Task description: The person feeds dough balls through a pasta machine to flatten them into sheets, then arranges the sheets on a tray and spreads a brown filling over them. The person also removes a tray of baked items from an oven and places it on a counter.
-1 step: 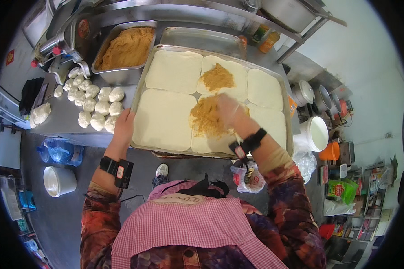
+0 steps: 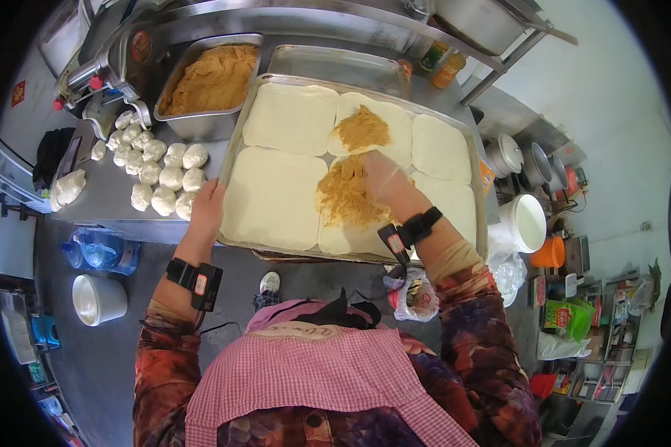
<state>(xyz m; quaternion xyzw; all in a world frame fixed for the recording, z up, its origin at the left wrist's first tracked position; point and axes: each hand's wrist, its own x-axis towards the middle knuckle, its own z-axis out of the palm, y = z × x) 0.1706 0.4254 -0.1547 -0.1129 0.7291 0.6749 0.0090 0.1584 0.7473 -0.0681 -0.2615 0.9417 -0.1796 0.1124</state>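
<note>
A large metal baking tray [image 2: 227, 200] carries several flat squares of pale dough [image 2: 270, 200]. My left hand [image 2: 207, 207] grips the tray's left rim. My right hand [image 2: 386, 179], in what looks like a thin clear glove, is down on the crumbly brown filling [image 2: 343, 195] over the front middle square. Its fingers are curled into the filling; their tips are hidden. Another heap of filling [image 2: 362, 130] lies on the back middle square. The other squares are plain.
Behind the tray's left side stands a deep metal pan [image 2: 247, 95] of the same filling. Dough balls [image 2: 170, 177] cluster left of the tray, near a metal machine [image 2: 119, 71]. An empty shallow tray [image 2: 335, 61] lies behind. White buckets [image 2: 99, 299] stand on the floor.
My right hand has shifted very slightly on the filling, its fingers now more curled. My left hand stays on the tray's rim.
</note>
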